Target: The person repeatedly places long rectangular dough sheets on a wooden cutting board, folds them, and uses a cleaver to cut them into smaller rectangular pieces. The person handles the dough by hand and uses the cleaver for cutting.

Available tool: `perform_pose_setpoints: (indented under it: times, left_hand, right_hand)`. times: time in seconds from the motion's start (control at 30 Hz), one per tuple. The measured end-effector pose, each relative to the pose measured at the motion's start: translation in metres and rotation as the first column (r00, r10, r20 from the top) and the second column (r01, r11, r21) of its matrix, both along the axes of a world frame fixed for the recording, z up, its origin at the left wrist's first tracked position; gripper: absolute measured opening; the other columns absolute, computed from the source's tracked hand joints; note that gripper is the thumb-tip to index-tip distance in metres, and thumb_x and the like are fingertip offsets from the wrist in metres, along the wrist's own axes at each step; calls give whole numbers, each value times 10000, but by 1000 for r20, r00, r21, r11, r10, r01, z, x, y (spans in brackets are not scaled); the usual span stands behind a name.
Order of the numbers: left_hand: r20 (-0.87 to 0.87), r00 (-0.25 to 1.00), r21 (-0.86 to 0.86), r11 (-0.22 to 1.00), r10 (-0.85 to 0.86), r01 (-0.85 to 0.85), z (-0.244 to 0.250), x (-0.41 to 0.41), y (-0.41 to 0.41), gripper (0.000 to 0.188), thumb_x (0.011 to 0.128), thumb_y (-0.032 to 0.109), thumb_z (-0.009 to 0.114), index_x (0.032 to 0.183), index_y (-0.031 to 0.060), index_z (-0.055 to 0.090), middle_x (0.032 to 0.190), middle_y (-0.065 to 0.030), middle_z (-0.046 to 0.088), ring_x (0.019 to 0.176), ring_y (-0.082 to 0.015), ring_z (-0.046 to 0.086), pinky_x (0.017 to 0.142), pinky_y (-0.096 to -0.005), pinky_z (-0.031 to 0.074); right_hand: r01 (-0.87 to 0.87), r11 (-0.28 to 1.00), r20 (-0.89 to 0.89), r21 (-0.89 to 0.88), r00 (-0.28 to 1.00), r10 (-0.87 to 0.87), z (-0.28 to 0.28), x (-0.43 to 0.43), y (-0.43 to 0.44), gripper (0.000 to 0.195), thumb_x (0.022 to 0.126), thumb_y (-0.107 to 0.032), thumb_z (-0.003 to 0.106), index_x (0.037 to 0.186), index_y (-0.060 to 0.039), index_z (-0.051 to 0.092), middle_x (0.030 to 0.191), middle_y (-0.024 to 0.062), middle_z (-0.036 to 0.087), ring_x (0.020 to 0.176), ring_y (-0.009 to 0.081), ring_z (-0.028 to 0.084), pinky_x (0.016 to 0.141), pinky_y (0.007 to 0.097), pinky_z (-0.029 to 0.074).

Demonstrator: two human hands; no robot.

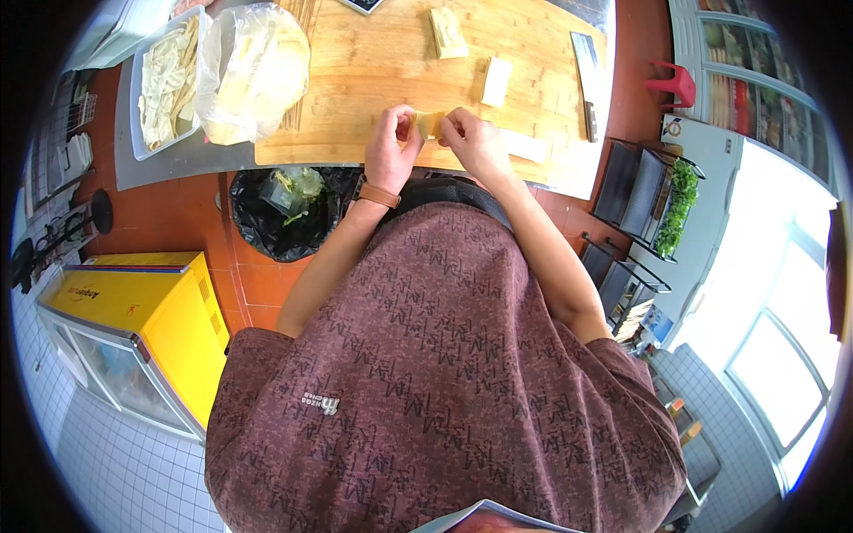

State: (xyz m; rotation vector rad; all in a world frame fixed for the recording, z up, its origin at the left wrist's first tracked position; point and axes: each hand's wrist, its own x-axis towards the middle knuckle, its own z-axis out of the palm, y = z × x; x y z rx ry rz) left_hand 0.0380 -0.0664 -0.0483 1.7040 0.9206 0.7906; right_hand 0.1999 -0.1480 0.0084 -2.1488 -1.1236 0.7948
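Both my hands hold a small pale-yellow sheet (428, 124), probably tofu skin, above the near edge of a wooden cutting board (373, 60). My left hand (392, 148) pinches its left end, and a brown strap circles that wrist. At the other end, the fingers of my right hand (478, 145) grip it. Beside my right hand lies a pale flat piece (528, 146), partly covered by the hand. Farther up the board are a pale rectangular stack (497, 81) and a layered stack (449, 33). A kitchen knife (586, 76) with a dark handle lies at the right.
Left on the table, a clear plastic bag (253, 80) of pale-yellow sheets stands against a plastic box (170, 148) of pale strips. Below the table edge is a black-lined waste bin (263, 240). A yellow freezer (180, 313) stands behind left; a black rack (633, 190) is right.
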Motion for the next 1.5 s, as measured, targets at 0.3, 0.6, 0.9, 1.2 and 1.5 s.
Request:
perform_pose_setpoints:
  times: [0.3, 0.6, 0.9, 1.2, 1.5]
  left_hand:
    - [-19, 1000, -2, 1000, -8, 7, 11, 3, -3, 313, 987, 69, 779, 1257, 65, 621, 1007, -87, 728, 859, -197, 739, 793, -347, 597]
    - [12, 999, -16, 999, -34, 34, 8, -1, -2, 346, 1001, 81, 780, 1308, 53, 622, 1042, -100, 730, 850, -187, 718, 799, -337, 594]
    - [28, 998, -17, 998, -53, 53, 2, -1, -1, 360, 1012, 55, 768, 1338, 62, 615, 1037, -80, 720, 850, -173, 717, 801, -331, 596]
    - [-4, 996, -1, 996, -84, 84, -3, -1, 3, 479, 948, 49, 801, 1392, 82, 622, 1000, -84, 707, 857, -194, 714, 813, -340, 605]
    - [-61, 998, 27, 1000, 7, -5, 1, 0, 1, 484, 941, 12, 791, 1389, 85, 624, 982, -72, 714, 848, -190, 704, 798, -350, 599]
  right_hand:
    - [-131, 989, 163, 74, 980, 118, -1, -11, 7, 296, 1035, -330, 716, 950, -47, 721, 801, 186, 760, 749, 417, 753, 693, 509, 603]
    - [-122, 992, 44, 36, 992, 120, -2, -11, 9, 299, 1056, -321, 691, 950, -41, 698, 816, 173, 763, 773, 411, 755, 702, 502, 597]
    - [-63, 997, -111, 42, 991, 68, -3, -10, 6, 287, 1065, -278, 674, 960, -11, 688, 815, 165, 766, 781, 389, 764, 725, 474, 601]
    - [-65, 996, -94, 65, 993, 71, -11, -9, 4, 279, 1049, -272, 692, 949, -11, 692, 812, 173, 764, 793, 397, 767, 732, 475, 603]
    - [-1, 999, 154, -39, 988, 7, 7, -5, 1, 294, 1001, -317, 723, 916, -36, 712, 796, 181, 760, 757, 406, 759, 726, 502, 600]
